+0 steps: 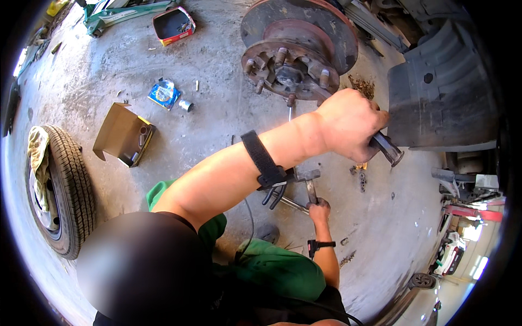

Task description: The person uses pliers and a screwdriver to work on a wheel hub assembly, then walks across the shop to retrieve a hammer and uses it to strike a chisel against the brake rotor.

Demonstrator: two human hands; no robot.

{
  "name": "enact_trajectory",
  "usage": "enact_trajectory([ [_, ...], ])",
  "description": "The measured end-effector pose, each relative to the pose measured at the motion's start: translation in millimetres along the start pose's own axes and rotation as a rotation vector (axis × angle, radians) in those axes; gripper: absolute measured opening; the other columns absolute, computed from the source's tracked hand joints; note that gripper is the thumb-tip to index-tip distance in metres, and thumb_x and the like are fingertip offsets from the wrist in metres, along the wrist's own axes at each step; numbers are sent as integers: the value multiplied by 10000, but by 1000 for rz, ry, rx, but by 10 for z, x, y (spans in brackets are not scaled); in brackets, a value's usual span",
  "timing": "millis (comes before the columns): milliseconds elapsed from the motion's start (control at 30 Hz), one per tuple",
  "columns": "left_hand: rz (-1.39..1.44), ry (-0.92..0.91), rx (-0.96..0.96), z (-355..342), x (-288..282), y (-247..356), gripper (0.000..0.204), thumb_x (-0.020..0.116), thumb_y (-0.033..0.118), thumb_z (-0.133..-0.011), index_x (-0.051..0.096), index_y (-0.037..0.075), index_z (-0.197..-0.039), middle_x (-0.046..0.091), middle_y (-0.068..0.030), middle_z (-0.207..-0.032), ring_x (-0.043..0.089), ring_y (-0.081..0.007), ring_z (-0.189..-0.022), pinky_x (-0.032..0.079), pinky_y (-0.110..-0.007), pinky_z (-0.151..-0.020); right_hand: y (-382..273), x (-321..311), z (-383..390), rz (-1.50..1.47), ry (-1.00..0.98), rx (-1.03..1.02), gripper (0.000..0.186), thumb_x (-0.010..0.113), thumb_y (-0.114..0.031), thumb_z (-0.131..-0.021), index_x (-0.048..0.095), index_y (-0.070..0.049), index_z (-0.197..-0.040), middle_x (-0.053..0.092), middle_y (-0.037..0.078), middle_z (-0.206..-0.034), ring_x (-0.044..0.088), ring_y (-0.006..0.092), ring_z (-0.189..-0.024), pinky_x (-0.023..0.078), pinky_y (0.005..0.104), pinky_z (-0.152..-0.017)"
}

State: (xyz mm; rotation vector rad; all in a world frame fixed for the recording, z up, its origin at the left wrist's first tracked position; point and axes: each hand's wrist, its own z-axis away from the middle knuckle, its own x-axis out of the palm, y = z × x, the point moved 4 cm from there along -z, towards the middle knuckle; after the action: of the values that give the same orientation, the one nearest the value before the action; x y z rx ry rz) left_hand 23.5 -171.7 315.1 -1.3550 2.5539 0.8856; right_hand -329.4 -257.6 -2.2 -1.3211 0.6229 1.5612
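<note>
My left hand (pixel 353 122) is closed around a thick dark metal bar (pixel 389 150). The bar's flared end sticks out past the fist toward the right; its other end runs toward the wheel hub (pixel 288 76) and is partly hidden by the hand. Several studs stand out from the rusty hub, and a worn brake disc (pixel 340 35) sits behind it. Lower down, my right hand (pixel 318 210) grips a hammer (pixel 311 191) by its handle, with the head up and apart from the bar. A silver metal rod (pixel 293 205) lies beside the hammer, partly hidden.
A dark fender liner (pixel 440 89) hangs at the right. On the concrete floor at left are an open cardboard box (pixel 122 136), a blue packet (pixel 163 94), a small can (pixel 186 105) and a red-edged tray (pixel 174 26). A tyre (pixel 68 190) with a cloth (pixel 38 157) stands far left.
</note>
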Motion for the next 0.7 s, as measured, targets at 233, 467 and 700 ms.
enact_trajectory([
  [233, 20, -71, -44, 4, 73, -29, 228, 660, 216, -567, 518, 63, -660, 530, -109, -596, 554, -337, -545, 434, -416, -484, -400, -1106, 695, -500, 426, 66, 176, 702, -59, -672, 579, 10, -778, 589, 116, -692, 597, 263, -655, 493, 376, -647],
  [467, -3, -21, -110, -46, 3, -84, 197, 659, 222, -577, 531, 76, -612, 544, -93, -558, 562, -320, -526, 434, -408, -469, -1294, -2342, 831, -943, 246, -46, 142, 675, -5, -805, 535, -27, -795, 564, 52, -667, 543, 140, -536, 453, 273, -514],
  [700, -27, -57, -83, -24, 50, -43, 191, 646, 224, -563, 539, 77, -621, 552, -97, -570, 569, -316, -533, 443, -406, -474, -1956, -2850, 1020, -892, 601, -338, 216, 686, -87, -838, 482, -14, -832, 519, 47, -620, 498, 126, -524, 411, 265, -487],
])
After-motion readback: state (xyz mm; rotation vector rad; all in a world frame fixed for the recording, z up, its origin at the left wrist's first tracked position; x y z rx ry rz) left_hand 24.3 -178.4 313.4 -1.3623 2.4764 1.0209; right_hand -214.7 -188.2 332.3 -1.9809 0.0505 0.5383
